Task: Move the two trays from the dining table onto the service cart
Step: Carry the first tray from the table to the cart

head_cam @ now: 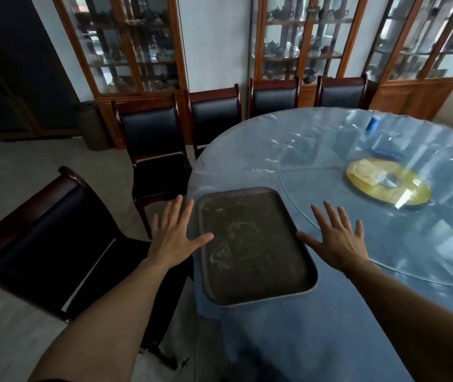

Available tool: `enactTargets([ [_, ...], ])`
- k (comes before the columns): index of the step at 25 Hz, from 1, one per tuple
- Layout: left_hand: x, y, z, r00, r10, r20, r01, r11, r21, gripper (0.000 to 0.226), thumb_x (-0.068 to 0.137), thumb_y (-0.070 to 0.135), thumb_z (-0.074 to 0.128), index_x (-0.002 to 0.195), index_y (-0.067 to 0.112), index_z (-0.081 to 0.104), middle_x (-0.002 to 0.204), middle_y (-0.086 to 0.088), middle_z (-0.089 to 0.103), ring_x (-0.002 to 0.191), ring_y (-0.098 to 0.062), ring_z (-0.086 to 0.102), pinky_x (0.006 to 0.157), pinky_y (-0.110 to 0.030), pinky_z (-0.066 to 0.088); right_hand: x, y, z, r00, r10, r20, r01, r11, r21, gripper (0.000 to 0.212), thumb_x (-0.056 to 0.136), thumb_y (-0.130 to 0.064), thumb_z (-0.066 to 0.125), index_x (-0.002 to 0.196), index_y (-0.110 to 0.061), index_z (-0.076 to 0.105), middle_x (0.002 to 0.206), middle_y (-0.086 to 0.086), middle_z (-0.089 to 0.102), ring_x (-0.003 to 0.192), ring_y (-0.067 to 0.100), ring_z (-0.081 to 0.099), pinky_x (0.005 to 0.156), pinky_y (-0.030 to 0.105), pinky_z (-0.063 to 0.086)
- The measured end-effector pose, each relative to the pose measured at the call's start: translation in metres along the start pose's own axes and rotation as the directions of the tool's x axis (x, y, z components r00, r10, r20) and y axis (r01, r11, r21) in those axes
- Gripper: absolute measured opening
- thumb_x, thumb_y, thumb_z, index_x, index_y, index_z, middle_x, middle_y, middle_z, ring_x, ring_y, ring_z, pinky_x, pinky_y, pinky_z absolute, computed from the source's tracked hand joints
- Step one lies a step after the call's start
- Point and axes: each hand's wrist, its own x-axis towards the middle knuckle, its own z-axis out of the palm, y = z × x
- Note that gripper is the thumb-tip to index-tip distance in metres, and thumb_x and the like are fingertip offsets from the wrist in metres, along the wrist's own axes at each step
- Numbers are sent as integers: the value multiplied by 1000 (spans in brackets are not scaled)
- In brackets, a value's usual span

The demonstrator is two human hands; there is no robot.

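A dark brown rectangular tray [250,244] with a scuffed surface lies flat near the left edge of the round dining table [316,326], which has a blue cloth under clear plastic. My left hand [174,235] hovers at the tray's left rim, fingers spread, thumb over the rim. My right hand [335,238] hovers just past the tray's right rim, fingers spread, holding nothing. Only one tray shows. No service cart is in view.
A glass turntable [385,230] with a yellow centre disc [388,180] sits on the table, with a blue cylinder [372,124] beyond it. Dark padded wooden chairs [153,150] stand along the left and far sides. Glass display cabinets [128,42] line the back wall.
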Motion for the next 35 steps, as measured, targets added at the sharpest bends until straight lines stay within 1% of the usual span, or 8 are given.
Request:
enactTargets([
  [7,62,-20,34,992,-37,123,49,994,-95,114,65,97,23,155,38,-14,163,8,-26,151,-18,-18,120,-56,-4,57,-16,31,995,61,80,-62,998,6,92,78,-85,18,155,-39,-1,166,-2,-4,151,24,-2,118,59,7],
  [11,82,-23,55,974,-177,139,209,940,-268,110,70,93,35,155,40,-10,166,5,-16,153,-21,-8,119,-59,8,85,-16,52,992,58,113,-64,996,58,93,80,-85,22,154,-38,-10,165,-1,8,150,24,11,116,58,17],
  [16,93,-19,87,899,-331,288,426,816,-391,119,59,100,32,157,37,7,166,0,6,151,-29,4,115,-56,20,121,-5,83,961,66,269,-109,983,147,97,77,-85,24,155,-33,-2,163,2,22,144,28,31,109,56,35],
  [19,107,-12,110,811,-433,394,579,694,-428,102,76,86,44,158,33,13,165,-7,10,149,-35,8,116,-55,20,146,8,104,908,90,410,-170,972,163,96,80,-83,29,156,-31,4,160,5,27,140,32,37,107,56,37],
  [23,125,1,128,645,-508,571,761,357,-542,93,81,82,42,158,34,19,166,-8,8,148,-36,21,116,-58,25,169,21,127,853,134,504,-271,940,209,92,84,-79,33,156,-24,17,158,12,31,138,35,38,108,55,36],
  [26,138,2,129,559,-518,648,823,246,-512,95,77,88,38,156,36,25,165,-6,15,146,-36,26,114,-61,27,187,20,138,848,152,508,-352,877,326,87,89,-72,36,154,-16,24,154,18,35,138,38,38,111,50,32],
  [30,151,-3,126,477,-504,720,875,194,-443,107,68,95,35,155,33,29,161,-5,28,140,-35,34,110,-60,34,205,15,144,792,191,580,-523,701,484,83,90,-69,40,154,-18,26,154,15,38,138,36,38,112,48,33],
  [35,165,-12,120,418,-416,808,897,51,-438,106,65,97,36,148,31,42,151,-10,41,128,-35,44,107,-67,31,226,11,133,584,181,791,-754,480,448,88,82,-83,27,150,-28,34,153,7,37,136,37,38,96,61,37],
])
